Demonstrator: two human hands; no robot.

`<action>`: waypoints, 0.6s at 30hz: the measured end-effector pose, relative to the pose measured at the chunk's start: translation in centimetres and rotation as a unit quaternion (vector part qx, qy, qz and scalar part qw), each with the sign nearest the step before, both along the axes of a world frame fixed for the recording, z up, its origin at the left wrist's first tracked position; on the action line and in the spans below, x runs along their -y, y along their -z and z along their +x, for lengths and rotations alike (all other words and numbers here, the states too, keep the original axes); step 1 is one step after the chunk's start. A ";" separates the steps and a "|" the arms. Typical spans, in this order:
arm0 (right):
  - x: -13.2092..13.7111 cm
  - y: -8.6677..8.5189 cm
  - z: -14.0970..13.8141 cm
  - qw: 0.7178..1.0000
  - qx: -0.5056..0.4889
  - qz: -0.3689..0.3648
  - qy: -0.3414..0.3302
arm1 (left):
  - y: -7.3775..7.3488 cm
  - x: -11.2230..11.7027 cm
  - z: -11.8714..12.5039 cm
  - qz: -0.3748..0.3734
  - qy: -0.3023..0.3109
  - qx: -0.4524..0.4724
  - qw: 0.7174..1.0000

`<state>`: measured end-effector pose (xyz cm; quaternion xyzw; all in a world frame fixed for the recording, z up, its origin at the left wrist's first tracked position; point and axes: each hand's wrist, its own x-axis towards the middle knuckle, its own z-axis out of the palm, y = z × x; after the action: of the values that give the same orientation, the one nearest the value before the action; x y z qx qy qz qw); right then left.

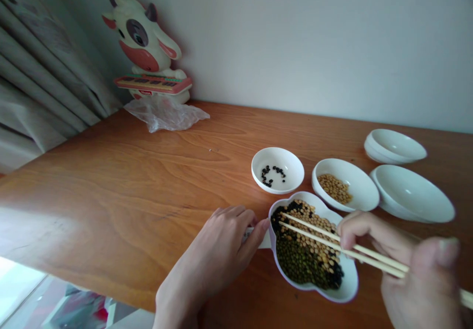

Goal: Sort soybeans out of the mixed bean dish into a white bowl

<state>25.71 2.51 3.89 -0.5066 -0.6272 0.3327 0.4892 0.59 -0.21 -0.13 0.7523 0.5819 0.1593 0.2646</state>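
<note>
The right hand [417, 279] has its fingers [354, 225] pinching two wooden chopsticks [314, 228], tips pointing left over the mixed beans [305, 250] in a white lobed dish [351, 284] on the bench [111, 181]. The left hand [210, 255] lies closed against the dish's left rim.
</note>
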 end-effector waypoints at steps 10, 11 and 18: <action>1.0 3.4 3.3 0.991 0.104 -0.013 -0.081 | -0.1 -0.1 0.1 -0.003 -0.006 -0.001 1.000; 1.1 3.9 3.8 0.991 0.104 -0.021 -0.087 | -0.1 -0.1 0.1 -0.003 -0.006 -0.001 1.000; 1.1 4.2 3.8 0.993 0.066 -0.043 -0.090 | -0.1 0.0 0.0 -0.004 0.000 -0.007 1.000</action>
<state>29.53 1.43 -0.28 -0.4898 -0.6862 0.3676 0.3926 0.60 -0.18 -0.04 0.7526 0.5840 0.1518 0.2636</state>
